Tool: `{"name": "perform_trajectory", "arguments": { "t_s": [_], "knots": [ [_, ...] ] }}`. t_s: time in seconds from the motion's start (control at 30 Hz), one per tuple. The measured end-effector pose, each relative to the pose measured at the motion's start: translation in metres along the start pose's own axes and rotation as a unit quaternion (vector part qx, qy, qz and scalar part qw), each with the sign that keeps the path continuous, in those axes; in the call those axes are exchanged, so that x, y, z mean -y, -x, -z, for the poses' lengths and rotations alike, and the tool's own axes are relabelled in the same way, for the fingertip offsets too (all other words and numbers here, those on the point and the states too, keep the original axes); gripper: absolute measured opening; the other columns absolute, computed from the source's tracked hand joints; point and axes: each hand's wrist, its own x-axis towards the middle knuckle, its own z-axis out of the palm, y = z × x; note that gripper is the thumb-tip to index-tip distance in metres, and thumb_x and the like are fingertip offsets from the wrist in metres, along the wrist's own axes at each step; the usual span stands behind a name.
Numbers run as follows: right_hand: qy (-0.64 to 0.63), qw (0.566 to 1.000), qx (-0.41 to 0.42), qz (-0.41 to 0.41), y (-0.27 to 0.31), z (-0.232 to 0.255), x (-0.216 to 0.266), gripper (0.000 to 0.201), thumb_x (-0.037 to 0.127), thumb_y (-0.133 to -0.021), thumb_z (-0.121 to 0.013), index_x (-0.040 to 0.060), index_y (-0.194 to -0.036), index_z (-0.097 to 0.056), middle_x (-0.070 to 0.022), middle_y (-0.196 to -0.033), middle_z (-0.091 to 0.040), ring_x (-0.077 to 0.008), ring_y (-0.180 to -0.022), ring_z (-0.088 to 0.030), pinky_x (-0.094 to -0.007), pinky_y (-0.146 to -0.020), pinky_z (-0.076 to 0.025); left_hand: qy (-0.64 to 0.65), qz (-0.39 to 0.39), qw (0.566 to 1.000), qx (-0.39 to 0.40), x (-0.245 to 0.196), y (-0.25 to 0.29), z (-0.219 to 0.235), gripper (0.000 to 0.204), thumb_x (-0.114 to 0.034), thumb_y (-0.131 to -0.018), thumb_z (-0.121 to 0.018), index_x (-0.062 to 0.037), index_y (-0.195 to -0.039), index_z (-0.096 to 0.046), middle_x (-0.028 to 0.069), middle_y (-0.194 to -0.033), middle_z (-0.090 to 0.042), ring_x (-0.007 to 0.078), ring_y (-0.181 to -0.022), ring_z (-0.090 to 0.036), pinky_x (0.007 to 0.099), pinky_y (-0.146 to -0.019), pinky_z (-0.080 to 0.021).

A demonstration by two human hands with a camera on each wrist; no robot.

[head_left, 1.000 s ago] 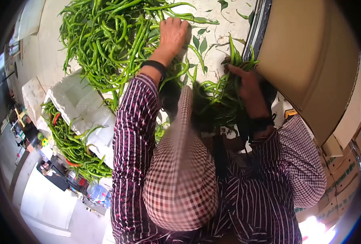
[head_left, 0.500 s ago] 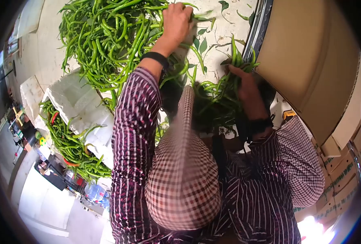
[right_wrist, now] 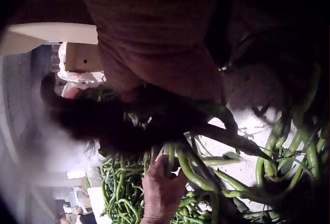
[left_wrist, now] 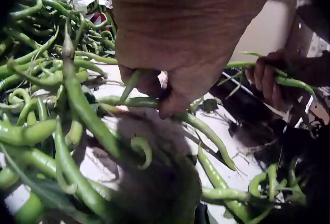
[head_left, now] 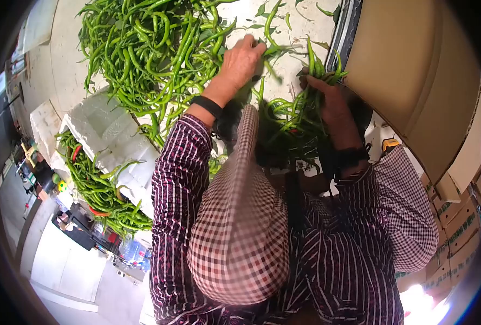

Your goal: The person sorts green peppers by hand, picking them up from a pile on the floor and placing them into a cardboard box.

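Observation:
My left hand (head_left: 242, 60) is over the white surface (head_left: 287, 76), beside a large pile of long green chili peppers (head_left: 137, 54). In the left wrist view its thumb and fingers pinch a slim green chili pepper (left_wrist: 139, 101). My right hand (head_left: 336, 111), on the right and partly in shadow, grips several green chili peppers (head_left: 317, 66) whose ends stick out past the thumb. Closer to the body, more chili peppers (head_left: 281, 111) lie below the hands, partly hidden by the checked cap. The right wrist view is dark around the right hand's fingers.
A large cardboard flap (head_left: 408, 81) rises along the right, next to a dark edge strip (head_left: 344, 38). On the left, a white foam box (head_left: 108, 130) stands by more green peppers (head_left: 89, 184) with a few red ones. Loose leaves and stems litter the surface.
My left hand first reached a little farther away, then came back toward the body and now pinches a chili pepper. My right hand stays in about the same place with its peppers.

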Motion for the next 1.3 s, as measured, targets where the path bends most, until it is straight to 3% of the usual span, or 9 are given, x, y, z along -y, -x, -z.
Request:
{"name": "perform_trajectory", "arguments": {
  "t_s": [0.1, 0.23, 0.3, 0.37, 0.53, 0.6, 0.77, 1.03, 1.3],
  "knots": [
    [0.007, 1.0, 0.014, 0.016, -0.004, 0.005, -0.003, 0.031, 0.006, -0.083, -0.066, -0.0008, -0.113, -0.062, -0.0083, -0.093, -0.066, -0.0174, -0.083, -0.063, -0.0286, -0.075, -0.05, 0.014, -0.02, 0.999, -0.033, 0.011, -0.006, 0.024, 0.019, -0.011, -0.078, -0.061, -0.0083, -0.097, -0.057, 0.0134, -0.086, -0.057, 0.0328, -0.079, -0.062, 0.0435, -0.062, -0.051],
    [-0.008, 1.0, 0.003, 0.002, 0.001, 0.003, 0.004, 0.03, 0.005, -0.082, -0.067, -0.0005, -0.112, -0.062, -0.0073, -0.093, -0.065, -0.0168, -0.083, -0.062, -0.0289, -0.073, -0.051, 0.282, 0.163, 0.933, -0.155, 0.019, 0.005, 0.07, 0.036, -0.026, -0.079, -0.069, -0.0032, -0.105, -0.06, 0.0147, -0.064, -0.061, 0.0261, -0.054, -0.059, 0.0353, -0.056, -0.049],
    [-0.007, 1.0, 0.004, -0.001, 0.001, 0.001, 0.006, 0.03, 0.004, -0.082, -0.067, -0.0004, -0.111, -0.063, -0.0071, -0.094, -0.065, -0.0166, -0.083, -0.062, -0.0286, -0.073, -0.051, 0.294, 0.123, 0.94, -0.123, 0.014, 0.031, 0.068, 0.04, -0.034, -0.077, -0.072, -0.0031, -0.103, -0.063, 0.014, -0.064, -0.061, 0.0274, -0.055, -0.058, 0.0375, -0.057, -0.049],
    [-0.005, 1.0, 0.005, -0.006, 0.0, 0.002, 0.002, 0.029, 0.003, -0.082, -0.067, -0.0004, -0.11, -0.063, -0.0068, -0.094, -0.065, -0.0163, -0.083, -0.062, -0.0282, -0.072, -0.051, 0.185, 0.17, 0.966, 0.065, -0.004, 0.063, 0.057, 0.041, -0.04, -0.076, -0.072, -0.0066, -0.1, -0.066, 0.0153, -0.074, -0.065, 0.0344, -0.067, -0.063, 0.0433, -0.063, -0.05],
    [0.013, 1.0, 0.003, -0.007, 0.0, 0.001, -0.007, 0.027, 0.007, -0.084, -0.064, 0.0, -0.11, -0.063, -0.0062, -0.092, -0.065, -0.0158, -0.082, -0.061, -0.0286, -0.075, -0.05, -0.02, 0.196, 0.975, 0.101, -0.023, 0.112, 0.001, 0.023, -0.02, -0.078, -0.07, -0.0061, -0.092, -0.059, 0.0176, -0.087, -0.064, 0.0359, -0.075, -0.064, 0.0461, -0.064, -0.051],
    [0.015, 1.0, -0.006, -0.003, 0.003, 0.002, -0.006, 0.028, 0.006, -0.083, -0.066, -0.0004, -0.11, -0.063, -0.0065, -0.093, -0.065, -0.0157, -0.082, -0.062, -0.0281, -0.073, -0.05, 0.006, 0.192, 0.981, -0.006, -0.022, 0.117, 0.006, 0.025, -0.02, -0.078, -0.07, -0.005, -0.091, -0.055, 0.0178, -0.09, -0.062, 0.0375, -0.075, -0.064, 0.0473, -0.064, -0.05],
    [0.019, 1.0, -0.014, -0.016, 0.005, -0.002, -0.003, 0.028, 0.005, -0.083, -0.066, -0.0008, -0.11, -0.063, -0.0064, -0.095, -0.065, -0.0154, -0.084, -0.062, -0.0276, -0.072, -0.051, 0.067, 0.175, 0.981, 0.056, -0.007, 0.121, -0.008, 0.025, -0.017, -0.076, -0.071, -0.0056, -0.093, -0.057, 0.0169, -0.088, -0.059, 0.0374, -0.077, -0.061, 0.0454, -0.065, -0.05],
    [0.098, 0.995, -0.014, 0.024, 0.003, 0.009, -0.013, 0.031, 0.012, -0.08, -0.07, -0.003, -0.107, -0.064, -0.0082, -0.092, -0.067, -0.0151, -0.082, -0.064, -0.0263, -0.074, -0.05, 0.277, 0.178, 0.943, -0.041, 0.014, 0.126, 0.003, 0.025, -0.019, -0.081, -0.069, -0.0002, -0.097, -0.064, 0.0172, -0.089, -0.061, 0.0343, -0.082, -0.059, 0.0396, -0.073, -0.046],
    [0.107, 0.993, 0.043, 0.014, 0.012, -0.004, -0.012, 0.032, 0.014, -0.081, -0.068, -0.0036, -0.106, -0.06, -0.0079, -0.089, -0.066, -0.0146, -0.082, -0.063, -0.0255, -0.075, -0.049, -0.105, 0.084, 0.991, 0.01, -0.005, 0.124, -0.048, 0.026, -0.02, -0.078, -0.069, -0.0048, -0.099, -0.064, 0.0133, -0.086, -0.064, 0.0319, -0.084, -0.06, 0.0435, -0.077, -0.047]
  ]
}}
